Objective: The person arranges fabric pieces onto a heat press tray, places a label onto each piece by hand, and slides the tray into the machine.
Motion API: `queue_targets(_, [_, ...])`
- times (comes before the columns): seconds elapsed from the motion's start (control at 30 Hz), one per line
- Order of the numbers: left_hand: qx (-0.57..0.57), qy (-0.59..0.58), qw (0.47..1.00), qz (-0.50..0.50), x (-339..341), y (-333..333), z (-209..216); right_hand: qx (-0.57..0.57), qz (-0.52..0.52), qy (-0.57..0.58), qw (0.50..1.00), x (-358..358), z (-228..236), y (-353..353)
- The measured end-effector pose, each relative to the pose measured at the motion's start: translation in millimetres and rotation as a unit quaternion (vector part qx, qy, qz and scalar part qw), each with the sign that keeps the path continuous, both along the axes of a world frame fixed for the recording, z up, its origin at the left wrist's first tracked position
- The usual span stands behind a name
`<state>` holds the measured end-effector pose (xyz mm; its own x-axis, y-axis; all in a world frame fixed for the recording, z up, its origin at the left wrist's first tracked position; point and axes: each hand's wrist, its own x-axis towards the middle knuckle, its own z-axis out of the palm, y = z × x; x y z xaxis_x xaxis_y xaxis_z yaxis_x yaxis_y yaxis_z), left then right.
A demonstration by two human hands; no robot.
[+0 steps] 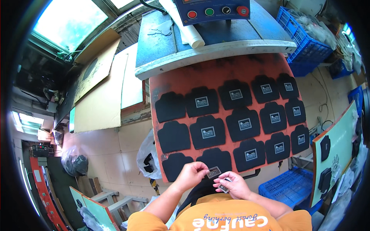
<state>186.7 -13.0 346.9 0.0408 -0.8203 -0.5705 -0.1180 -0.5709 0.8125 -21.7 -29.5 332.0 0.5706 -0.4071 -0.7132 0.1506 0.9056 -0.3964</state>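
My left hand (191, 176) is closed in a pinch on a small dark rectangular label (213, 172) with a light printed pattern. Close beside it, my right hand (236, 185) grips a few similar small labels (224, 187). Both hands are over the near edge of a red board (212, 79), where black shaped fabric pieces lie in three rows. A grey-patterned label sits on most of them, such as the black piece (208, 132) in the middle row. The left column's pieces, including a black piece (174, 137), show none. My left hand partly covers a front-row black piece (214, 158).
Beyond the board stands a machine with a blue metal plate (162, 46) and a control panel (216, 12) with buttons. Blue crates (304, 42) are at the far right. A leaning green board (327, 154) stands at right, and cardboard sheets (98, 100) lie at left.
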Motion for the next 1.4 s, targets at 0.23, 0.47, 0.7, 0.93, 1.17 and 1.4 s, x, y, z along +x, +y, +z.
queue_targets(0.23, [0.041, -0.045, 0.997, -0.04, 6, -11, 9, -0.034, -0.051, 0.004, 0.998, -22, 3, 12])
queue_targets(0.47, [-0.206, 0.453, 0.811, 0.308, 29, -14, -9, -0.129, -0.067, -0.052, 0.988, -8, 13, -26])
queue_targets(0.7, [-0.2, 0.546, 0.703, 0.41, 39, -31, -15, -0.123, -0.078, -0.074, 0.987, 17, 13, -80])
queue_targets(0.93, [-0.19, 0.54, 0.713, 0.406, 43, -44, -24, -0.103, -0.074, -0.072, 0.989, 32, 3, -104])
queue_targets(1.17, [-0.156, 0.524, 0.727, 0.415, 50, -53, -22, -0.086, -0.076, -0.072, 0.991, 33, 0, -119])
queue_targets(1.4, [-0.148, 0.519, 0.74, 0.401, 54, -54, -23, -0.069, -0.082, -0.09, 0.99, 29, -1, -120])
